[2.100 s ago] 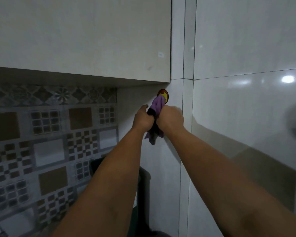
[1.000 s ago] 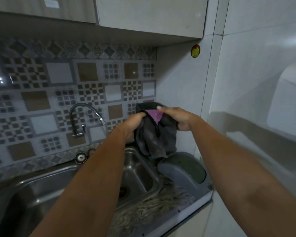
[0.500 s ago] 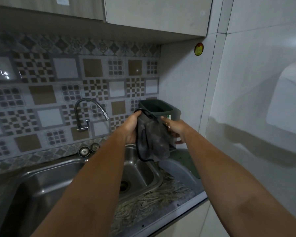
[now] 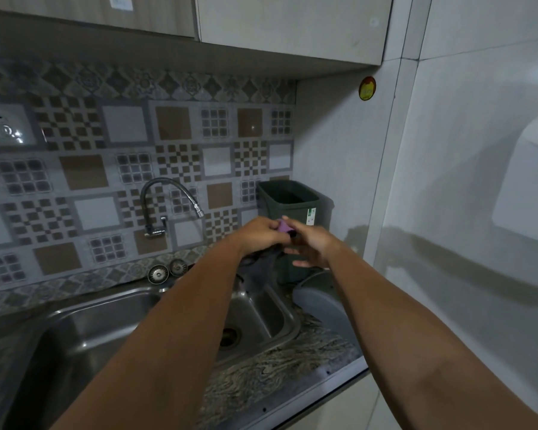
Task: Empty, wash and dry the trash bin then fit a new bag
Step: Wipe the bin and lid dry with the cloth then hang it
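A dark green trash bin [image 4: 295,203] stands upright and open on the counter in the corner, right of the sink. Its grey swing lid [image 4: 320,302] lies on the counter in front of it. In front of the bin, my left hand [image 4: 258,234] and my right hand [image 4: 308,243] hold a bunched dark cloth with a purple corner [image 4: 282,226]. My left hand grips the cloth's top, and dark folds [image 4: 261,268] hang below it. My right hand pinches the cloth with thumb and forefinger, its lower fingers spread out.
A steel double sink [image 4: 106,330] fills the counter below my arms, with a curved tap [image 4: 168,206] on the patterned tile wall. Two round strainers [image 4: 166,270] lie behind the sink. A round sticker hook [image 4: 367,88] sits on the corner wall under the cupboards.
I took the cloth off the wall hook and brought it down over the sink. It went from hanging spread between both hands to bunched up between them in front of the bin.
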Demonstrator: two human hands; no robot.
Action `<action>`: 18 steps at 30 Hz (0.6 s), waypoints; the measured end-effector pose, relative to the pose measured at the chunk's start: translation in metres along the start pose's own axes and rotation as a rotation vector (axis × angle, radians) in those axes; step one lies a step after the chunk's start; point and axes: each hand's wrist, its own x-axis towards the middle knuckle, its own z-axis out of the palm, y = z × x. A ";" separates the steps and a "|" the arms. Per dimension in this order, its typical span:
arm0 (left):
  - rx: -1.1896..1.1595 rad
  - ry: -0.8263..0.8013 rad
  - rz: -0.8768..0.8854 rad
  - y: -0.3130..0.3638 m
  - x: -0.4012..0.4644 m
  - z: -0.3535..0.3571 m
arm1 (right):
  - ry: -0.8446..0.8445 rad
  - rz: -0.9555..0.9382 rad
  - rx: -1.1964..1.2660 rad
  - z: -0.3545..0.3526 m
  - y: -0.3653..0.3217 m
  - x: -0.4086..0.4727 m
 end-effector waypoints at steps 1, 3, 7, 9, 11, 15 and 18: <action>-0.111 0.043 -0.001 0.000 -0.001 -0.001 | 0.020 0.000 0.042 0.000 0.001 0.004; -0.288 0.135 -0.051 -0.003 0.000 -0.004 | 0.054 -0.002 0.110 -0.002 0.002 0.010; -0.439 0.187 -0.160 -0.017 0.003 -0.005 | 0.039 -0.102 0.221 -0.003 -0.003 0.009; -0.479 0.144 -0.212 -0.022 0.003 -0.003 | 0.001 -0.148 0.259 -0.003 -0.008 0.008; -0.462 0.120 -0.178 -0.023 0.003 0.000 | -0.046 -0.180 0.215 -0.003 -0.015 0.005; -0.436 0.042 -0.063 -0.030 0.008 0.002 | -0.018 -0.227 0.037 -0.007 -0.026 -0.003; -0.481 0.129 -0.119 -0.047 0.026 0.003 | 0.119 -0.231 -0.070 -0.014 -0.026 0.004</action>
